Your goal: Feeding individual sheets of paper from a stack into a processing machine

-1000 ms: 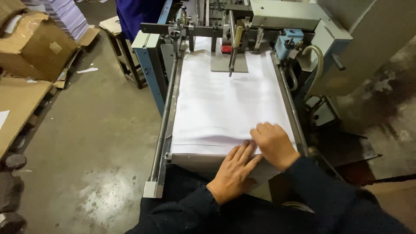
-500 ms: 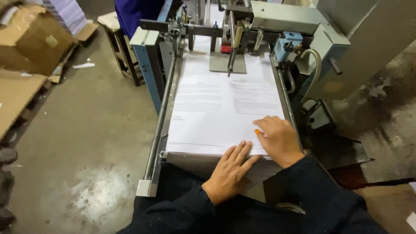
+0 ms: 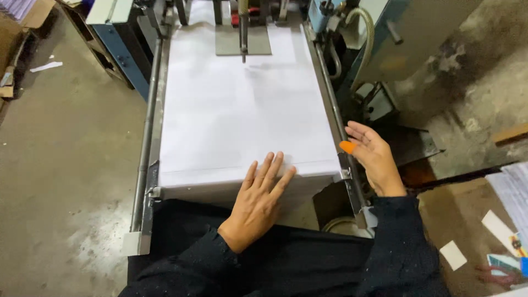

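A thick stack of white paper sheets (image 3: 242,110) lies on the feed table of a grey and blue machine (image 3: 385,49). My left hand (image 3: 258,201) rests flat, fingers spread, on the near edge of the stack. My right hand (image 3: 374,157) is open with the palm turned toward the stack's right side, next to the right metal side rail (image 3: 338,137), apart from the paper. An orange rubber cap covers its thumb tip. Both arms are in black sleeves.
A left metal rail (image 3: 146,143) borders the stack. A metal guide and rod (image 3: 243,38) sit over the far end. A hose (image 3: 366,38) curves at the machine's right. Cardboard boxes (image 3: 16,33) stand at far left on the concrete floor. Printed sheets (image 3: 511,214) lie at lower right.
The view has dropped closer to the stack. My right hand has lifted off the paper's near edge and moved out to the right side. My left hand stays on the near edge.
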